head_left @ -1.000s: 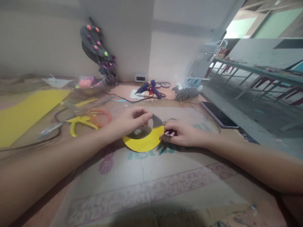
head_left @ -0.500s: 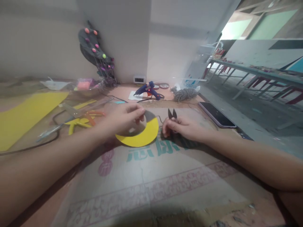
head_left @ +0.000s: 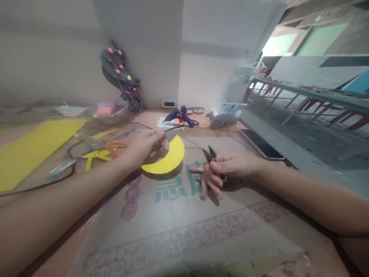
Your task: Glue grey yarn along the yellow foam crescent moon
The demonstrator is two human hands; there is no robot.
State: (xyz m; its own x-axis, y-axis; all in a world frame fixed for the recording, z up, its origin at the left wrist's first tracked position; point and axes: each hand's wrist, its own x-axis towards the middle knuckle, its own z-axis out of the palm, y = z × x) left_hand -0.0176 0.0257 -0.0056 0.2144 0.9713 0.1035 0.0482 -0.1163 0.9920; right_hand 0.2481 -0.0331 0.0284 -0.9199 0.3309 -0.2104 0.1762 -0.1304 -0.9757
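- Crescent point(head_left: 170, 161): left hand point(head_left: 150, 144) pinches its upper end, likely steadying it.
- Snips point(head_left: 211, 152): right hand point(head_left: 216, 172) grasps them, blades up, seemingly clear of the crescent.

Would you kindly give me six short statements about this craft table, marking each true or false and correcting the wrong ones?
1. The left hand holds the yellow crescent. True.
2. The right hand holds the small scissors. True.
3. The blades of the small scissors are closed together. False: their tips stand apart.
4. The nozzle of the blue glue gun points toward the left of the picture. True.
5. The gray yarn lies left of the blue glue gun in the picture. False: it lies to its right.
6. The smartphone lies screen down. False: its dark screen faces up.
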